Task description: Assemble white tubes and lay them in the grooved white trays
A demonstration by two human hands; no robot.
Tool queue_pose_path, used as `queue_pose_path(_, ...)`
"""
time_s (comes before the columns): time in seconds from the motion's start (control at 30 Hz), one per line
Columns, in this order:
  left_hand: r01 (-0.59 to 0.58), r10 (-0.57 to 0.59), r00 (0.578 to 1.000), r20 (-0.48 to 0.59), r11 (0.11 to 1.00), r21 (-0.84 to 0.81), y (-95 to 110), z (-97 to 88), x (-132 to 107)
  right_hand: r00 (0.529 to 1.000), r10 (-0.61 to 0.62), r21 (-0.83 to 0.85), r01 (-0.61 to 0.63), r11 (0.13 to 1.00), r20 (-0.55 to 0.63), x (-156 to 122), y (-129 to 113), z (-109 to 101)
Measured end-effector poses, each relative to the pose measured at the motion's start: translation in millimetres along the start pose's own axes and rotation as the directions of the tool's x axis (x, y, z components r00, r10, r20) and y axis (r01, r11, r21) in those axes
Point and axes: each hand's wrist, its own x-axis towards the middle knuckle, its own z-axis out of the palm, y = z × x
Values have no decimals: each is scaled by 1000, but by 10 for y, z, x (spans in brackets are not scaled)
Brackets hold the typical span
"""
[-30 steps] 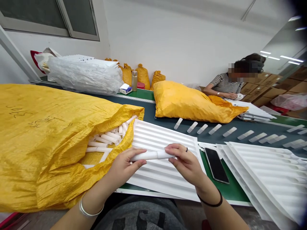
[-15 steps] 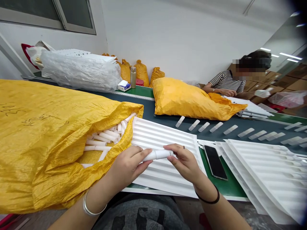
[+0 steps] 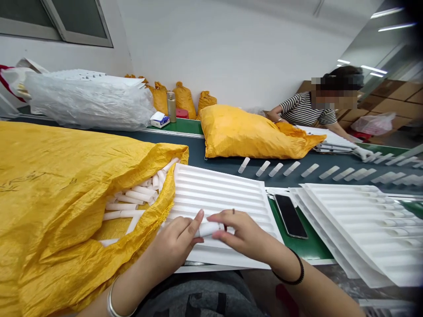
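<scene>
Over the ridged white tray (image 3: 224,189) I hold a white plastic tube (image 3: 209,229), nearly level. My left hand (image 3: 178,237) is closed around its left part, with the thumb on top. At the tube's right end, the fingers and thumb of my right hand (image 3: 243,231) pinch around it, slightly blurred. Left of the tray, a yellow woven sack (image 3: 66,176) lies with its mouth open, and many loose white tubes (image 3: 139,196) show inside.
A phone (image 3: 291,215) lies right of the tray, beside stacked ridged trays (image 3: 350,224). Capped tubes (image 3: 292,168) lie in a row on the dark belt (image 3: 194,147). Behind it are another yellow sack (image 3: 251,132) and a person in a striped shirt (image 3: 307,108), one gloved hand reaching toward the belt.
Both hands and the tube have moved slightly down and left in view, and my left thumb now lies on top. The view has shifted. The other person's arm has stretched out toward the belt.
</scene>
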Motion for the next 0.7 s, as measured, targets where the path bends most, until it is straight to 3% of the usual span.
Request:
queue_pose_path(0.07, 5, -6, 999, 41, 1000, 29, -25, 66, -86, 987, 62, -168, -36, 985, 151, 141, 103, 47)
queue_pose_path(0.1, 37, -40, 998, 47, 997, 69, -43, 82, -124, 980, 122, -249, -80, 965, 158, 251, 205, 43)
queue_pose_path(0.2, 191, -205, 977, 50, 959, 210, -93, 69, -238, 942, 325, -362, -333, 870, -86, 689, 681, -157)
queue_pose_path(0.23, 189, -214, 973, 85, 954, 234, -103, 60, -286, 912, 371, -357, -410, 839, -175, 844, 871, -275)
queue_pose_path(0.3, 75, -125, 970, 210, 970, 233, -112, 70, -401, 837, 459, -322, -541, 777, -298, 1116, 1243, -522)
queue_pose_path(0.4, -133, 72, 946, 316, 976, 174, -152, 203, -603, 741, 590, -246, -666, 704, -319, 1366, 1670, -740)
queue_pose_path(0.47, -210, 157, 945, 285, 964, 163, -225, 334, -716, 709, 646, -204, -703, 682, -282, 1431, 1826, -750)
queue_pose_path(0.57, -309, 261, 932, 251, 934, 177, -373, 487, -805, 689, 669, -161, -720, 675, -279, 1391, 1874, -717)
queue_pose_path(0.7, -381, 351, 917, 189, 911, 156, -535, 562, -838, 663, 622, -135, -722, 679, -418, 921, 1688, -900)
